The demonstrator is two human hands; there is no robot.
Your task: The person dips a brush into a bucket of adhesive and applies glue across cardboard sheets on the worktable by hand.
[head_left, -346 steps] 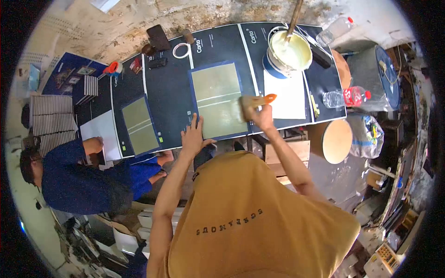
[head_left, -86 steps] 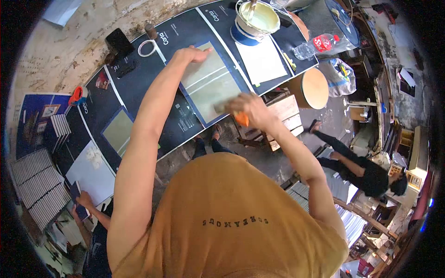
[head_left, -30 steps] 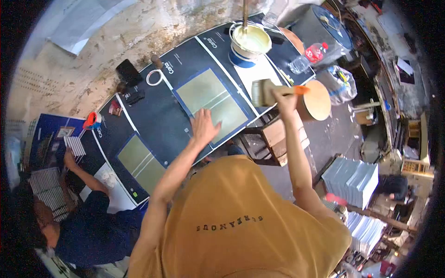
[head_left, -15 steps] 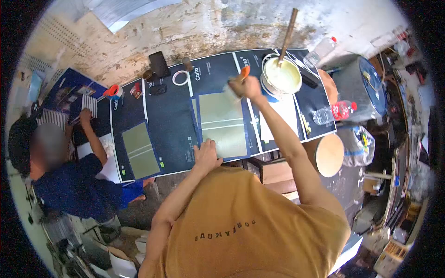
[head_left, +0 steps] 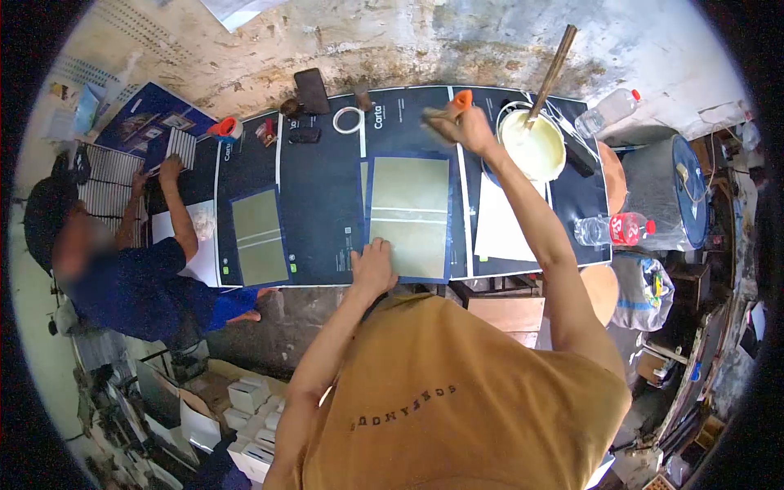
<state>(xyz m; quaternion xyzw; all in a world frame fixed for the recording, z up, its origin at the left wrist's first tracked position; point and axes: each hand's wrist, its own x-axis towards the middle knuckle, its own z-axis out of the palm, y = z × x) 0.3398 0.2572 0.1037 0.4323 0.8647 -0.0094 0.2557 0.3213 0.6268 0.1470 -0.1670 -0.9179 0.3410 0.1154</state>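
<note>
Head view: right hand grips orange-handled brush above table, beyond far edge of blue-edged sheet; left hand lies open at sheet's near left corner; bucket stands to right.

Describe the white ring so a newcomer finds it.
On the black table, look near the stained wall. There, the white ring lies between the small dark object and the printed word Carta. Unlike the orange roll farther left, it is thin and white.
</note>
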